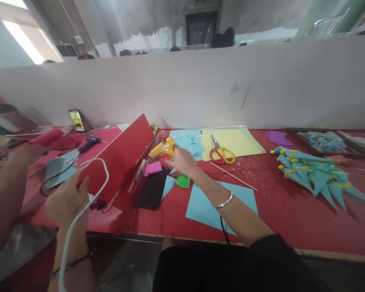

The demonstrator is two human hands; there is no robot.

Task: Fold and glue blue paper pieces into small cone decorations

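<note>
My right hand (184,163) is wrapped around a yellow glue gun (162,149), held above the red table left of the scissors (221,153). Beneath and beside that hand are a green piece (183,181), a pink piece (152,168) and a black phone (152,190). My left hand (67,198), fingers curled, is at the near left beside an upright red board (124,156). A white cable (105,182) loops up over this hand and seems gripped in it; part of it is hidden behind the fingers. Blue paper (243,198) lies under my right forearm.
Cone-shaped blue paper pieces with yellow trim (316,172) lie joined together at the right. Behind them stands a tray (322,142) of scraps. A thin stick (234,176) and yellow paper (246,142) are mid-table. Another person's arm (9,186) reaches in from the left; a white partition (182,89) bounds the back.
</note>
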